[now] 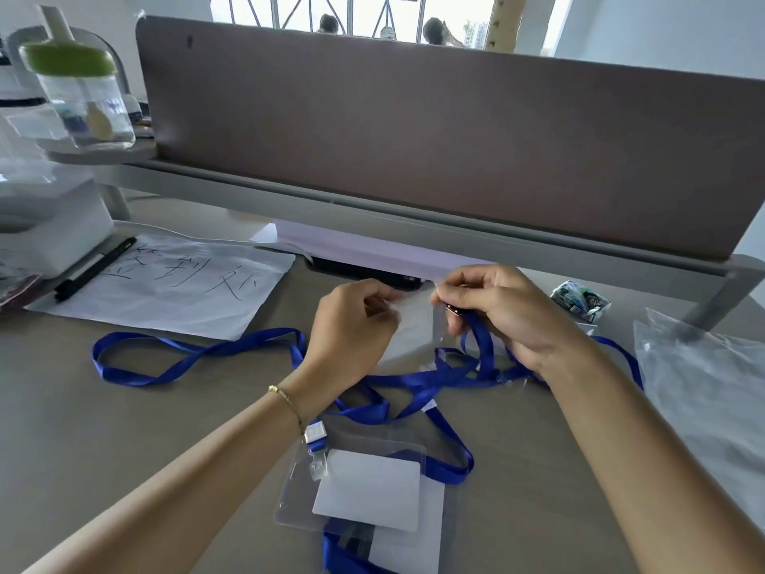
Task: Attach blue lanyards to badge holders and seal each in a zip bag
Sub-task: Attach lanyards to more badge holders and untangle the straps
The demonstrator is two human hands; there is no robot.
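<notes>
My left hand pinches the left edge of a clear badge holder raised a little above the desk. My right hand grips the metal clip end of a blue lanyard at the holder's right edge. The strap's loops trail left across the desk and cross under my wrists. Near the front edge lies another badge holder with a white card inside and a lanyard clip on its corner. It overlaps one more holder beneath it.
A stack of clear zip bags lies at the right. A handwritten paper sheet and a black pen lie at the left, beside a white box. A brown divider panel closes the back. A small printed packet sits behind my right hand.
</notes>
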